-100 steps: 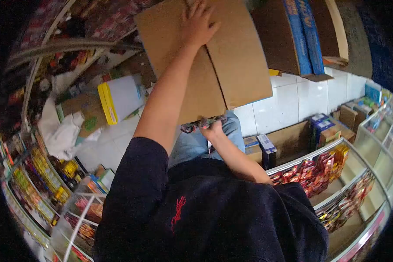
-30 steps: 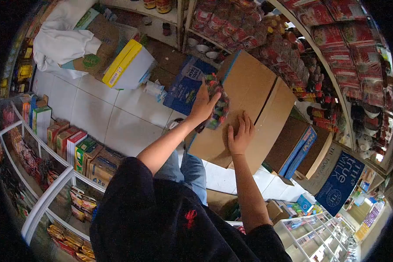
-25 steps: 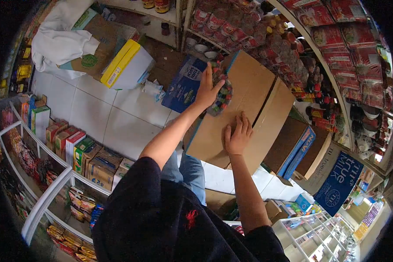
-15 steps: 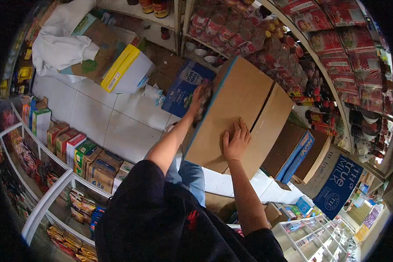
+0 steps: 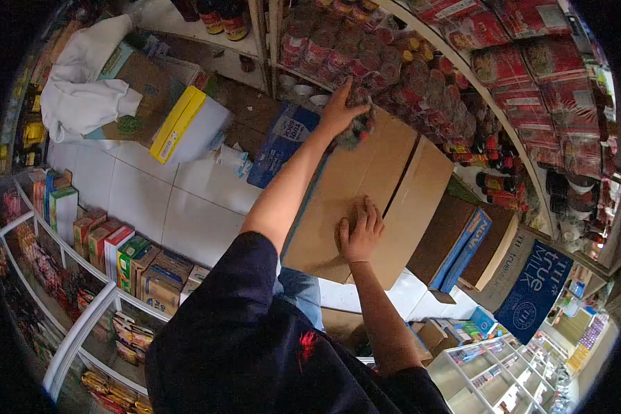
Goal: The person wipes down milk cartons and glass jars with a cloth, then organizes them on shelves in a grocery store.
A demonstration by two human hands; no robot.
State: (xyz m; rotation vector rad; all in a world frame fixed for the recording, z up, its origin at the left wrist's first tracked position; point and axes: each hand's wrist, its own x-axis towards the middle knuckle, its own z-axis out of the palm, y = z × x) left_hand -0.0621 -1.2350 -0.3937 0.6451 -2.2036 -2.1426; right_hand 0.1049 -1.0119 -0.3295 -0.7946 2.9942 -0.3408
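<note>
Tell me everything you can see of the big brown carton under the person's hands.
The big brown carton is plain cardboard, angled across the view, with a blue strip along its left edge. A narrow dark seam splits the facing panel; the flaps look nearly shut and mostly flat. The right hand lies on that panel, fingers spread. At the far-left corner, the left hand holds a dark multicoloured bundle, perhaps cloth, against it. Its contents and underside are hidden.
</note>
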